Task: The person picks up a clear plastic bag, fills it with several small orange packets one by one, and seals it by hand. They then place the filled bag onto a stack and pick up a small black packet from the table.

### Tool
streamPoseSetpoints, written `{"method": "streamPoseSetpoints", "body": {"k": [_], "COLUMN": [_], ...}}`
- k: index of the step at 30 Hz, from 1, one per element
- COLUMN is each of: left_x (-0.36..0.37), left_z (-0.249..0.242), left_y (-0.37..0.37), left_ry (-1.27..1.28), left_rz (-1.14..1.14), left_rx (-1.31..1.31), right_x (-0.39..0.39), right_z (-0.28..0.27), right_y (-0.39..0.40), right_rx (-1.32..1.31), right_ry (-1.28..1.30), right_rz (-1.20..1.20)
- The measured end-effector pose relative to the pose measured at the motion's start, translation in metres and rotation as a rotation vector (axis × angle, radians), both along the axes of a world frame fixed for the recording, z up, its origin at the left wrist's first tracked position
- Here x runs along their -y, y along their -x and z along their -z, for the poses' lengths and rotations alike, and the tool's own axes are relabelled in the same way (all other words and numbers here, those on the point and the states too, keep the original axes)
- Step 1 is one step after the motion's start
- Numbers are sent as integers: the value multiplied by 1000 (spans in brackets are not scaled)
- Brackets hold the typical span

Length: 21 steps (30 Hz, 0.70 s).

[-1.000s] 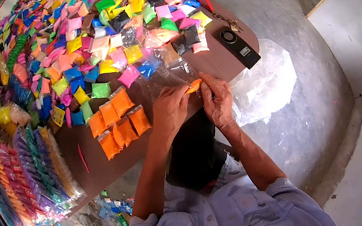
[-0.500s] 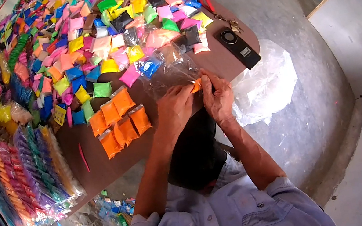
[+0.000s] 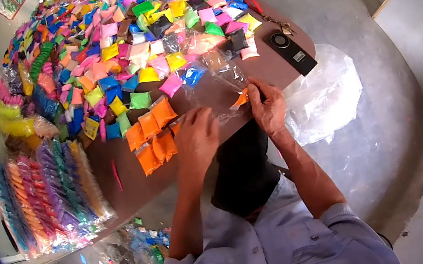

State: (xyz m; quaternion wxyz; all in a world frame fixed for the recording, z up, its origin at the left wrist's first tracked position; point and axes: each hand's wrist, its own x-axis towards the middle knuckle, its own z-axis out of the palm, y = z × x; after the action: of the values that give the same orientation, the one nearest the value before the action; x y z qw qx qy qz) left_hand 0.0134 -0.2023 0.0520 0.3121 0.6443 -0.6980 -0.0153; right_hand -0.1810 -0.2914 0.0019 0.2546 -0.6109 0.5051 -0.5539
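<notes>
My right hand (image 3: 269,105) pinches the edge of a clear plastic bag (image 3: 226,70) at the table's near edge. Inside the bag's mouth, beside my right fingertips, an orange packet (image 3: 240,98) shows. My left hand (image 3: 197,137) is off the bag, over the right side of a group of flat orange packets (image 3: 149,124). Its fingers look loosely apart, and nothing shows in them. The hand partly covers the rightmost orange packet, so contact is hard to judge.
A large heap of small coloured packets (image 3: 113,51) covers the far table. Long bags of stacked packets (image 3: 55,195) lie at left, near a pink pen-like stick (image 3: 116,174). A black device (image 3: 290,53) and keys (image 3: 286,28) lie right. A clear plastic sheet (image 3: 327,94) hangs beyond the edge.
My left hand has let go of the bag and moved left to the orange packets. My right hand still holds the bag. The whole view has shifted slightly.
</notes>
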Motion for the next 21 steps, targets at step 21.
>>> {"method": "streamPoseSetpoints", "body": {"k": [21], "left_x": [-20], "left_z": [-13], "left_y": [-41], "left_ry": [-287], "left_rz": [-165], "left_rx": [88], "right_x": [-2], "right_z": [4], "right_y": [1], "right_rx": [-2], "right_ry": [46], "right_rz": [42]}}
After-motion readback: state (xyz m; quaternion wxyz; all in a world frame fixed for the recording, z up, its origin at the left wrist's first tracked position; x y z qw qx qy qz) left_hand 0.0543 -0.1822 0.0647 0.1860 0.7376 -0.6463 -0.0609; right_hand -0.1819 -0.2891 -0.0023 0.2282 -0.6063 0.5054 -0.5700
